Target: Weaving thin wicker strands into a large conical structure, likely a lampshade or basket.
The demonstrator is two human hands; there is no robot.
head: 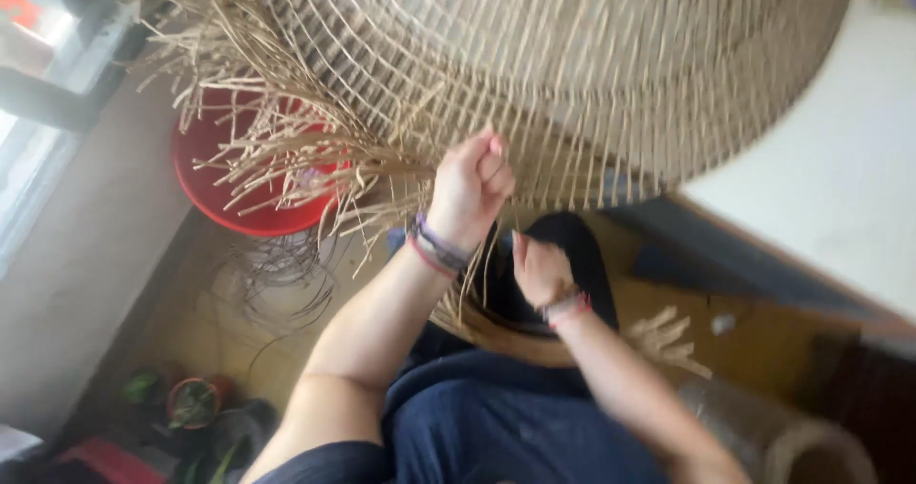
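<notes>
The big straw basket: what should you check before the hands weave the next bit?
1. Left hand gripping the woven basket: ok, fist closed on the strands at its edge.
2. Right hand holding a strand: cannot tell, blurred.
3. Loose straw ends free to pull: ok, they stick out at the unfinished edge.
4. Red tub clear of the hands: ok, it sits behind the loose ends.
5. Basket steady on the lap: cannot tell, the contact is hidden.
</notes>
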